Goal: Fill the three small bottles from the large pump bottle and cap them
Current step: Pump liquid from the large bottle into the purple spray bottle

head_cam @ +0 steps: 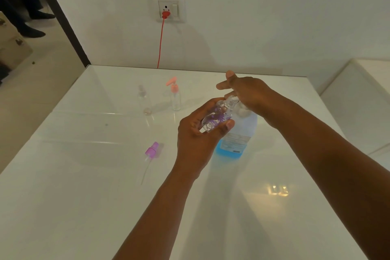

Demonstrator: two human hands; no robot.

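White tabletop [84, 175]. Left hand [196, 139] fingers grasping purple-printed bottle [215, 118] at large pump bottle [238, 135], filling; right hand [244, 93] fingers released, pressing pump. Purple cap [152, 151] off near left edge; two bottles pending.

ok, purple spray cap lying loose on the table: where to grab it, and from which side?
Probably pinch the purple spray cap by its wide purple head, coming from above. It lies on its side on the white table, its thin dip tube trailing toward the near edge; the tube looks too slender to grip. The left hand holds the purple-printed bottle, and the right hand is on the pump.
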